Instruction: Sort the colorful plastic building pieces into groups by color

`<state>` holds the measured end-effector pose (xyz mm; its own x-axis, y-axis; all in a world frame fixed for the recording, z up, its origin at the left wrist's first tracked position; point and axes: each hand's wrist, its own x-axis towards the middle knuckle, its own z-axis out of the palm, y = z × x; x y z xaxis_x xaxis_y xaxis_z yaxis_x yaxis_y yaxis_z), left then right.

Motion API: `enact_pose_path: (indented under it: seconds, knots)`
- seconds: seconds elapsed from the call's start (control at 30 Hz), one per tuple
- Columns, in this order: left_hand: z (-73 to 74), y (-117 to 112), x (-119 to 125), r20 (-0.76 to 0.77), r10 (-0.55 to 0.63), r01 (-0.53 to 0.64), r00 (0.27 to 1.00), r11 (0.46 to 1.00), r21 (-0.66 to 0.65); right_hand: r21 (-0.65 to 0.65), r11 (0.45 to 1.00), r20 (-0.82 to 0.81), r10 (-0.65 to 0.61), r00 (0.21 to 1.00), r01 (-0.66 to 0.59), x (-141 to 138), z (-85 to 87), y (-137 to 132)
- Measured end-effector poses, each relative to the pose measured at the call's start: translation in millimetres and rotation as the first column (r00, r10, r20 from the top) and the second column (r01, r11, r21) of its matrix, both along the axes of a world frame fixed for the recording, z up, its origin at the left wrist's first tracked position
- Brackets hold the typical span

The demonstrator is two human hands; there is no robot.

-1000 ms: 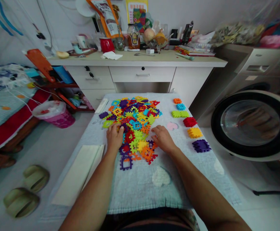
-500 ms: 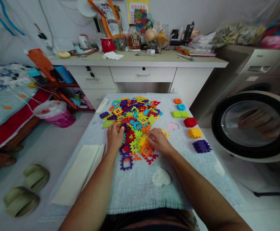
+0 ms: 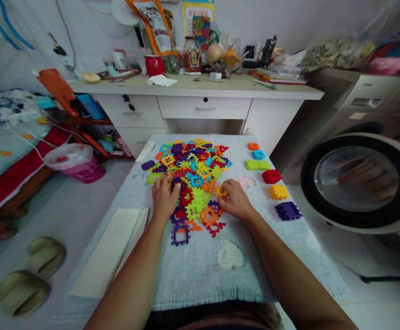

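A loose heap of colourful plastic interlocking building pieces (image 3: 196,180) covers the middle of the cloth-covered table (image 3: 200,279). My left hand (image 3: 164,197) rests against the heap's left edge, thumb apart from its fingers, close to purple pieces. At the right side of the heap, my right hand (image 3: 236,200) pinches a yellow building piece (image 3: 220,191), partly hidden by the fingers. Just below that lie a purple piece (image 3: 214,206) and an orange window piece (image 3: 209,216). Nearest me is a purple square frame (image 3: 180,234).
Single-colour stacks run down the table's right side, among them a red stack (image 3: 271,176), a yellow stack (image 3: 278,192) and a purple stack (image 3: 288,211). A folded pale sheet (image 3: 108,252) lies at left. Beyond are a white desk (image 3: 205,106) and a washing machine (image 3: 351,174).
My right hand has shifted a little up and right with a yellow piece, uncovering a purple piece beside the orange one. My left hand has stayed nearly in place.
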<state>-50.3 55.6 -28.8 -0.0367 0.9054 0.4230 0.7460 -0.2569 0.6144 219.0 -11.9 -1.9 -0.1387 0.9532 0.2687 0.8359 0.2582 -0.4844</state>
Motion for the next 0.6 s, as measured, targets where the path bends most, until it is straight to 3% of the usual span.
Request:
enact_pose_path:
  seconds: [0.4,0.6]
  knots:
    - [-1.2,1,-1,-0.007,-0.005,0.004,1.000,1.000,-0.003,-0.107,0.993,0.124,-0.029,0.992,0.043,-2,6.9,5]
    - [0.6,1,-1,-0.008,-0.004,0.004,1.000,1.000,-0.004,-0.041,0.997,0.092,-0.064,0.994,0.068,15,22.5,4]
